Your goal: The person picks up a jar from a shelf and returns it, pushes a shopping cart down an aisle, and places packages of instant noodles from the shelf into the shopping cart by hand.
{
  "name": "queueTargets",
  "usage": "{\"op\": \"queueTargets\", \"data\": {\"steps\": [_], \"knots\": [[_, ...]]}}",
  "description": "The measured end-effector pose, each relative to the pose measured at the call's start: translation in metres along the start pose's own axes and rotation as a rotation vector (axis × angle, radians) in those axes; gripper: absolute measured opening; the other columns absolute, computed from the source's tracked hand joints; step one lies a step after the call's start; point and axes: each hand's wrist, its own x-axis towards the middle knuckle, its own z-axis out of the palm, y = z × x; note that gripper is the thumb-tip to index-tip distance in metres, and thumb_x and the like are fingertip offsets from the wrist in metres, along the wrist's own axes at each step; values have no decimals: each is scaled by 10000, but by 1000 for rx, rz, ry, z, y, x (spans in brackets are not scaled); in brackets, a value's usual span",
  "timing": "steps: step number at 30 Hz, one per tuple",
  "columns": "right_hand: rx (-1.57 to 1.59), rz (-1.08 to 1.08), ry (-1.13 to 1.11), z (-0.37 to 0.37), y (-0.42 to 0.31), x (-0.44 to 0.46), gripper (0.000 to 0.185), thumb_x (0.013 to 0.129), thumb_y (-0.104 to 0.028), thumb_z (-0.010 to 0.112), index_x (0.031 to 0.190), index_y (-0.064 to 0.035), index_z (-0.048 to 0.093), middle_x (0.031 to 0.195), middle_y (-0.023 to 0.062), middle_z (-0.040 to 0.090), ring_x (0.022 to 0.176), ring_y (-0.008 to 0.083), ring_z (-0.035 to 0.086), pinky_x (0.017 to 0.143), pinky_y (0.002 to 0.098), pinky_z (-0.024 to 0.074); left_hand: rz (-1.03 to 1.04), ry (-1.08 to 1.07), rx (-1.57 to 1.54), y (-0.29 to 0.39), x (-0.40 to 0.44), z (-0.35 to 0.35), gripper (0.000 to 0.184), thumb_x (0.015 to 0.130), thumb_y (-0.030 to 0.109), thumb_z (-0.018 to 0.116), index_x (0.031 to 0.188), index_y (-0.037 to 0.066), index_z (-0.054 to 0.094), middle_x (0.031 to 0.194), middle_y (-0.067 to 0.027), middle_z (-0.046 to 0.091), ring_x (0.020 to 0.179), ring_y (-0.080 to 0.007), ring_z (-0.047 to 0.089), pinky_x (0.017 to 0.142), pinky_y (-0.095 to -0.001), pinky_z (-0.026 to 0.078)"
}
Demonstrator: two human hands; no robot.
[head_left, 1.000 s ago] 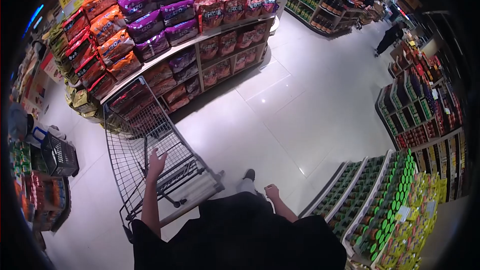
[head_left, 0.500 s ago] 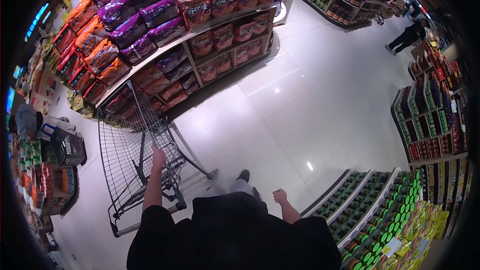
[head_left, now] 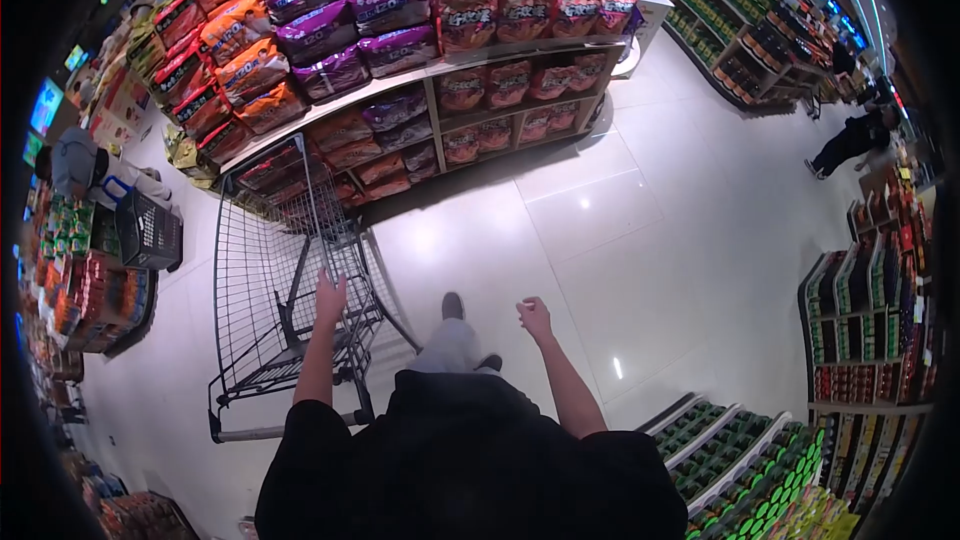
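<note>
Head view: a wire shopping cart (head_left: 286,325) stood at the near left, beside the person's left hand (head_left: 331,297).
The left hand was fairly wide, fingers parted, above the cart's right side, though contact could not be told; the right hand (head_left: 535,318), half open with bent fingers, showed nothing held. Purple bags (head_left: 395,5) sat on the shelf (head_left: 433,110) beyond. The cart looked stiff and sturdy, probably awkward to lift but easy to roll over the smooth floor (head_left: 600,230), best gripped by its handle bar (head_left: 280,432).
</note>
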Motion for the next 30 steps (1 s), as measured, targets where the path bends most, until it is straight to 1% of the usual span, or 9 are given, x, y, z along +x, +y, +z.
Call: {"op": "queueTargets", "data": {"steps": [2,6,8,11,18,20,23,28,30], "knots": [[63,-38,-1,8,-67,28,424,823,-291,704,1126,-20,583,895,140,672,786,215,657,694,343,532,-3,66,-26,11,20,-6,681,906,375,588,1414,-3,335,1276,-339,486,1196,-465,482,1015,-484,389],[70,-172,-61,35,-199,78,484,836,-300,716,1195,-36,524,917,108,645,778,186,631,672,321,527,36,93,-75,31,85,-24,706,895,382,600,1433,20,321,1306,-309,464,1218,-448,450,1045,-477,350],[95,-225,-107,57,-261,101,497,843,-295,716,1214,-40,504,921,97,636,781,176,621,668,313,524,102,183,-125,26,122,-18,701,881,339,620,1431,24,320,1308,-292,455,1220,-433,437,1054,-473,335],[115,-296,-194,89,-334,127,493,860,-274,706,1236,-50,478,938,70,624,821,143,596,666,284,516,53,138,-117,41,150,-26,683,847,263,652,1402,16,340,1307,-284,459,1234,-435,424,1052,-466,334],[229,-339,-222,116,-402,178,501,865,-263,705,1246,-45,464,987,48,609,858,122,580,677,282,523,68,205,-147,50,206,-50,622,840,190,646,1378,16,387,1216,-236,501,1171,-394,465,1040,-447,355],[253,-328,-205,110,-403,192,503,871,-257,702,1260,-48,461,990,46,608,858,115,582,682,277,526,119,215,-133,54,233,-64,615,837,191,660,1367,14,404,1256,-234,496,1170,-383,485,1029,-440,372],[335,-285,-185,98,-412,210,501,887,-237,688,1289,-48,456,994,46,605,867,105,585,682,261,526,127,228,-343,70,288,-82,578,863,185,669,1358,12,425,1318,-220,495,1219,-329,492,1036,-401,384],[389,-277,-181,93,-444,270,484,896,-217,674,1285,-28,458,989,37,608,862,97,589,685,255,524,135,213,-573,143,365,-108,547,911,220,647,1375,40,421,1274,-190,529,1177,-270,522,1003,-364,403],[434,-358,-226,95,-468,303,467,902,-192,664,1282,-13,459,994,37,614,852,87,589,692,248,519,139,274,-548,180,390,-115,533,930,249,627,1377,45,419,1259,-180,540,1171,-253,523,983,-364,416]]}}
